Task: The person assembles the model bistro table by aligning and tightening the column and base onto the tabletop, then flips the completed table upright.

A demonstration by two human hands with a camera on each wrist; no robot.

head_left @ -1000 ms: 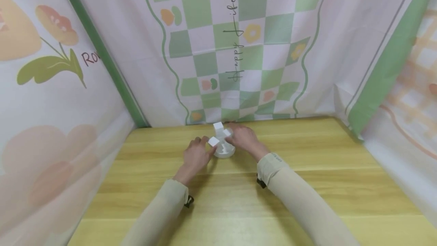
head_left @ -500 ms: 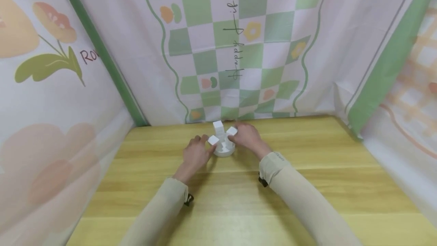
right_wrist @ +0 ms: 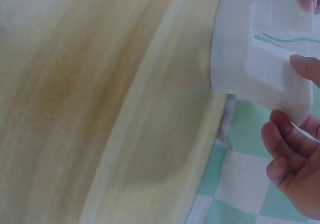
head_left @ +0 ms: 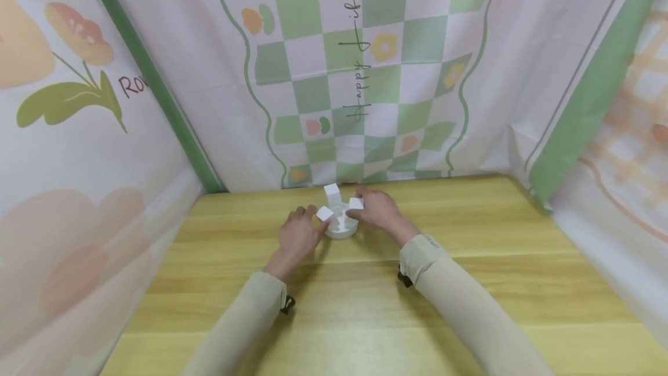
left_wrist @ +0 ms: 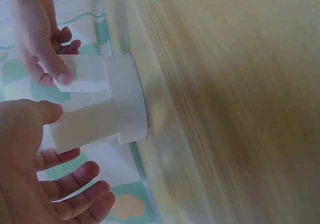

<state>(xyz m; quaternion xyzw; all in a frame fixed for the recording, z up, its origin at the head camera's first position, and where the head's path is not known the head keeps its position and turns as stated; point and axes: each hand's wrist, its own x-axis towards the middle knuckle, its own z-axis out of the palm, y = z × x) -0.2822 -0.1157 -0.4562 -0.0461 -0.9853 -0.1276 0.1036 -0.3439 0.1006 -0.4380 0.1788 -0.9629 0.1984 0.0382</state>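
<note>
A round white base stands upright on the wooden table in the head view, with three square-topped white posts rising from its rim. My left hand pinches the left post between thumb and index finger; the other fingers stay spread beneath it in the left wrist view. On the opposite side my right hand grips the right post, thumb on its inner face. In the right wrist view this post meets the base. Neither hand touches the rear post.
The base stands near the table's far edge, close to a checkered curtain. Printed fabric walls enclose the table at the left and right. A dark wrist strap shows below the left sleeve.
My right hand has shifted slightly right with the right post, which has moved outward from the middle and turned. My left hand stays on the left post, nearly still.
</note>
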